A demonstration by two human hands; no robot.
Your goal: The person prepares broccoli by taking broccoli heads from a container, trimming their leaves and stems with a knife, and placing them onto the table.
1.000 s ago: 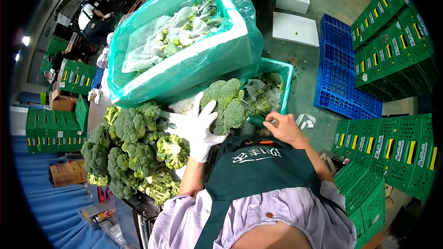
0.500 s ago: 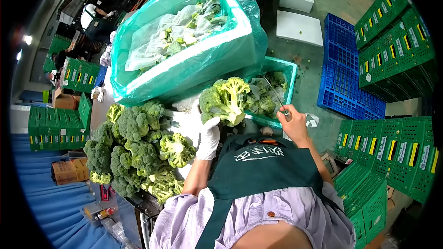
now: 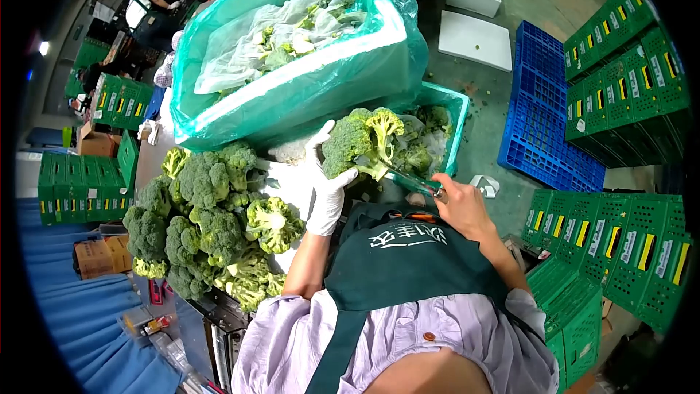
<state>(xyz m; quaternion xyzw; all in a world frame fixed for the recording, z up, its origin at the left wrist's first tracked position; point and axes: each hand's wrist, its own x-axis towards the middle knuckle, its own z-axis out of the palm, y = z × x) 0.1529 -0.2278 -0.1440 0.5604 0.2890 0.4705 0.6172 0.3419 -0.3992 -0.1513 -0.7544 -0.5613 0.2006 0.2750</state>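
My left hand (image 3: 329, 193), in a white glove, is closed around a head of broccoli (image 3: 348, 144), its cut stem turned toward the right. In my bare right hand (image 3: 464, 208) is a knife (image 3: 414, 180), whose blade meets the stem end of that broccoli. Under the broccoli and beyond it stands a green-lined bin (image 3: 458, 128) with leafy trimmings inside. To the left of my gloved hand, a pile of broccoli heads (image 3: 211, 179) rests on the work table.
A large foam box (image 3: 302, 91) lined with green film holds leaves and white sheeting. Green crates (image 3: 612, 230) and a blue pallet (image 3: 543, 109) stand to the right, near a white foam lid (image 3: 475, 40). A person (image 3: 146, 14) works at the far left.
The knife has swung from pointing up and away to lying against the broccoli stem. My right hand has lowered slightly, and the broccoli has turned with its stem toward the blade.
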